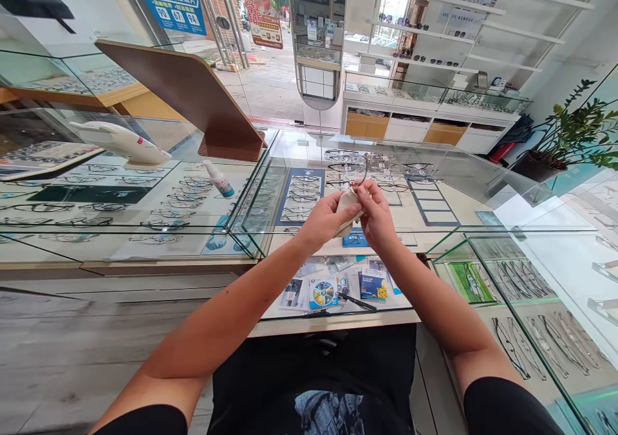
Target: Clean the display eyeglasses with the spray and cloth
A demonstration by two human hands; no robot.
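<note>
Two bare hands nearly meet over the glass counter [476,176], to the right of the one white bottle [219,181]. The left hand [327,217] pinches one beige cloth [344,221] between thumb and fingers; the right hand [376,210] pinches one pair of glasses [365,168] close against the cloth — a single round, dark-rimmed lens shows beyond the fingertips, the rest too covered to make out.

One brown tilted board [188,87] stands just behind the bottle, and one white hand-shaped display [120,142] lies to its left. Two dark-edged trays are right of the bottle: the nearer tray [280,211] holds several frames, the farther tray [430,195] is divided into sections. Two dark pens [357,302] lie right and forward of the bottle, toward the wearer — beside leaflets [374,286]. Far right of it stands one potted plant [562,132].
</note>
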